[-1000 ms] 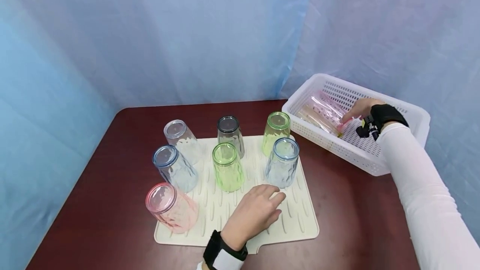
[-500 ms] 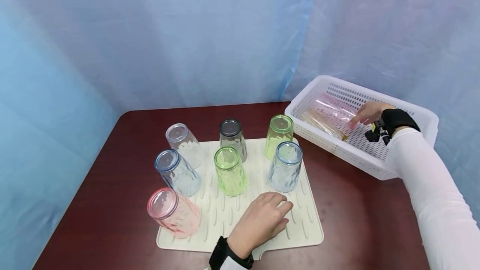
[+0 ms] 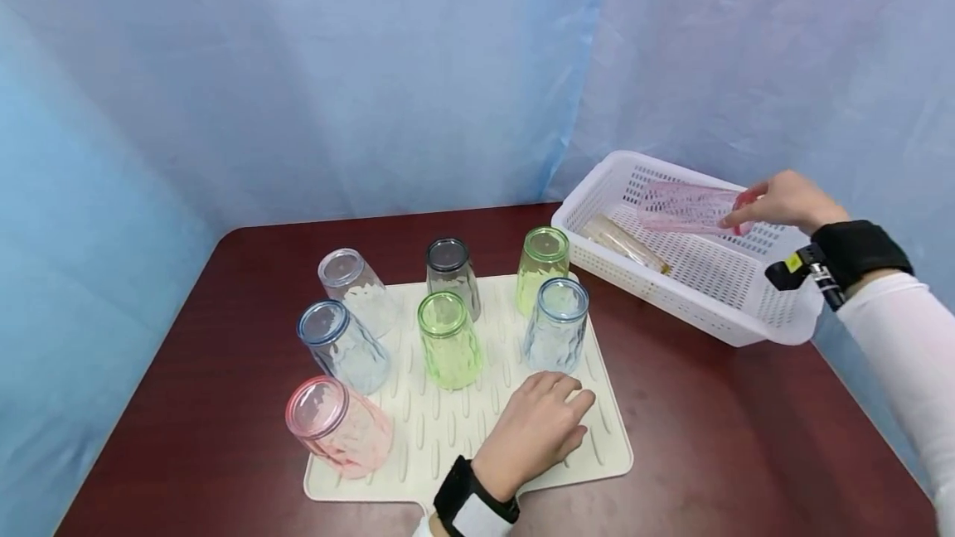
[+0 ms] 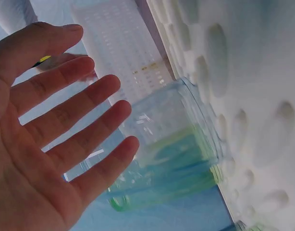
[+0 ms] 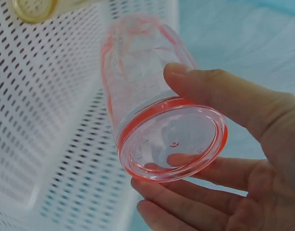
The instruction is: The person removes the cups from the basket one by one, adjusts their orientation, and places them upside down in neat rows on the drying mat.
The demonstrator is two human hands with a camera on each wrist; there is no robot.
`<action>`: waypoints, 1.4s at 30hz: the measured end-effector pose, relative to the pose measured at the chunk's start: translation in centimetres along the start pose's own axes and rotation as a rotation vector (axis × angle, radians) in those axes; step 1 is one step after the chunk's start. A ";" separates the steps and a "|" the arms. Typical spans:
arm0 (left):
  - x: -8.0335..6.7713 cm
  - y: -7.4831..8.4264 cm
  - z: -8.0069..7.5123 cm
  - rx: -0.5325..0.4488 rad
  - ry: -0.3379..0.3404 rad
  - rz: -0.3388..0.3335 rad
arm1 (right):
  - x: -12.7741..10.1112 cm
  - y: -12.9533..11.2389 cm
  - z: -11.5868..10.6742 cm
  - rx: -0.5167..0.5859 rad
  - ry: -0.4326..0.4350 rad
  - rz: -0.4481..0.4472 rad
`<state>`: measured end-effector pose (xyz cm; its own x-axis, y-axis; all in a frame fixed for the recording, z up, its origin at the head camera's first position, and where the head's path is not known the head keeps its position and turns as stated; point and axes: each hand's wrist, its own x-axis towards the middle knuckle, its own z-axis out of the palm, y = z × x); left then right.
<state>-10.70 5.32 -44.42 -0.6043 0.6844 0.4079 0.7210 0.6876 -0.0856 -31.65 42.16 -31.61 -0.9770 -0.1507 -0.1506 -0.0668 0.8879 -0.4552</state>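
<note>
My right hand [image 3: 791,201] pinches a clear pink glass [image 3: 686,207] by its thick red-rimmed base, thumb on one side and fingers on the other in the right wrist view. The glass lies tilted above the white basket [image 3: 746,330]. Below it in the basket rests an amber glass [image 3: 625,243]. My left hand [image 3: 533,429] hovers over or rests on the cream drying mat [image 3: 440,471], fingers spread and holding nothing in the left wrist view. Just beyond its fingers stands a light blue glass [image 3: 555,330], upside down.
Upside down on the mat stand a green glass [image 3: 450,346], an olive-green glass [image 3: 542,263], a grey glass [image 3: 453,272], a clear glass [image 3: 358,288], a blue glass [image 3: 345,346] and a pink glass [image 3: 339,425]. The dark red table [image 3: 709,429] meets blue curtains behind.
My right hand has lifted the pink glass from beside the amber one and drawn it up and right. The left hand stays near the mat's front, shifted slightly right.
</note>
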 end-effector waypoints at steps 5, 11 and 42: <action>1.6 0.3 0.1 0.015 0.024 0.008 | -4.0 -2.2 -2.2 -0.012 0.021 -0.006; 3.1 0.3 -0.8 -0.001 0.058 -0.047 | -8.0 -5.7 -3.3 -0.139 0.070 0.018; 10.0 4.5 0.2 -0.212 0.241 -0.129 | -18.7 -12.8 6.0 -0.363 0.099 -0.228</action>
<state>-13.57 15.25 -40.91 -0.6160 0.5010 0.6079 0.7137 0.6816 0.1614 -11.34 30.96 -28.21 -0.9426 -0.3339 0.0109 -0.3325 0.9346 -0.1261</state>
